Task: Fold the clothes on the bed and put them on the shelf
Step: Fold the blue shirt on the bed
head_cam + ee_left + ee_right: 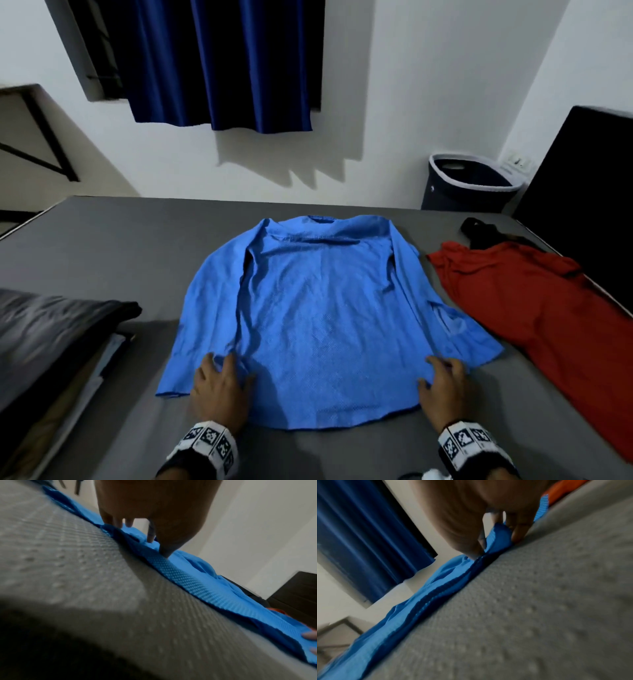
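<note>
A blue shirt (325,308) lies spread flat on the grey bed (102,246), collar at the far side and sleeves along its sides. My left hand (219,383) sits on the near left hem with arched fingers, a ridge of cloth bunched between thumb and fingers (142,538). At the near right hem my right hand (445,380) pinches a raised fold of the blue shirt (436,581) between thumb and fingers (498,539). To the shirt's right lies a red garment (548,308), with a black one (486,233) behind it.
A dark pillow (51,335) lies at the bed's near left, over some pale flat items. A dark laundry basket (469,181) stands by the far wall, a black headboard (589,192) at the right. A blue curtain (222,61) hangs ahead, a metal frame (34,137) far left.
</note>
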Tool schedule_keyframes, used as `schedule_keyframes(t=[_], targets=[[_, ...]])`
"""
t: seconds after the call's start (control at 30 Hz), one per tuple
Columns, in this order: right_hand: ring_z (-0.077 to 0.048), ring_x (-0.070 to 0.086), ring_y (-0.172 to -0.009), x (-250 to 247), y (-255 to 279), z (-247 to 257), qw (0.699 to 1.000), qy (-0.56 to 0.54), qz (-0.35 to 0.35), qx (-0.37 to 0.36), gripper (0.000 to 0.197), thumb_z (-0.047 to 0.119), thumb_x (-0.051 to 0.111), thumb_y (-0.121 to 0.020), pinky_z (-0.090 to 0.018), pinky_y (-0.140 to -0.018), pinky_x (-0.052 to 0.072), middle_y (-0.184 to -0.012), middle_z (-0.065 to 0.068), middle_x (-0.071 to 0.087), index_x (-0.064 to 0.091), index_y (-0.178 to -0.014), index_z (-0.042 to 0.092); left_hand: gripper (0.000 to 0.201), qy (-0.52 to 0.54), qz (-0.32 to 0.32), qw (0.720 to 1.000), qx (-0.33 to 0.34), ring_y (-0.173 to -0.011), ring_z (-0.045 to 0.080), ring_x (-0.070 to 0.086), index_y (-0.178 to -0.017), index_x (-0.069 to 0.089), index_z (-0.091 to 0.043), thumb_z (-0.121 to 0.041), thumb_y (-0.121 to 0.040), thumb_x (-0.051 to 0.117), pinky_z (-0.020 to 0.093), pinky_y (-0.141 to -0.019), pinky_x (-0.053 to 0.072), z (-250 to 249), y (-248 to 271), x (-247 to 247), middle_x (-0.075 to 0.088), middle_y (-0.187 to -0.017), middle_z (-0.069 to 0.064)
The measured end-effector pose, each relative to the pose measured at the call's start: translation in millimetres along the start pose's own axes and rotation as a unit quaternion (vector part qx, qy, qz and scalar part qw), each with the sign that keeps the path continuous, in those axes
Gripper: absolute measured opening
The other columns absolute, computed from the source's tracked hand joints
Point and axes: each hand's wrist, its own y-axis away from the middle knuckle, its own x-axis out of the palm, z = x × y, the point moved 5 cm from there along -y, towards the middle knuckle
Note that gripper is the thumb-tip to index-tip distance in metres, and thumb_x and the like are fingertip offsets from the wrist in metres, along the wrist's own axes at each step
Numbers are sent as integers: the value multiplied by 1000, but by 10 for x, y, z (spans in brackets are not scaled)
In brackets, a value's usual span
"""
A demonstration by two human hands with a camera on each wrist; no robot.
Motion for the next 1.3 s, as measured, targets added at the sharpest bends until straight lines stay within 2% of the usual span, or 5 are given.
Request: schedule_keyframes(t=[0.17,0.4,0.63,1.03,1.3], targets=[[-39,63,-87,67,-134,-353,979,-179,13,97,29,-10,66,-76,-41,-80,50,-95,-20,66,63,-92,14,60,148,20,981,-122,-104,47,56,-118,49,-2,-30,-76,81,46,-87,44,147,63,-107,58,-110,30],[-24,51,-47,-28,-22,-403,965,-239,46,95,34,-12,51,-87,-18,-35,41,-84,-16,64,59,-73,17,45,63,74,987,-126,-118,36,50,-105,66,-18,-55,-81,66,39,-98,44,254,24,42,57,-122,16],[-26,57,-55,-109,191,-575,955,-272,50,110,23,-1,58,-92,-28,-52,49,-84,-8,67,65,-77,14,39,185,-59,964,-182,-108,51,49,-109,64,-5,-20,-77,80,53,-93,42,367,177,-79,49,-118,32],[-22,53,-50,-237,471,-656,964,-223,105,103,22,4,65,-85,-28,-53,41,-54,-9,55,60,-64,2,21,361,-16,920,-155,-72,24,52,-94,55,-7,5,-82,67,20,-55,38,702,337,-172,58,-86,12],[-18,61,-67,-384,595,-543,982,-158,99,30,19,12,69,-85,-27,-59,42,-65,-3,66,68,-66,14,33,343,-16,934,-100,-76,24,51,-82,47,-19,6,-78,69,33,-70,39,713,362,-250,56,-89,7]])
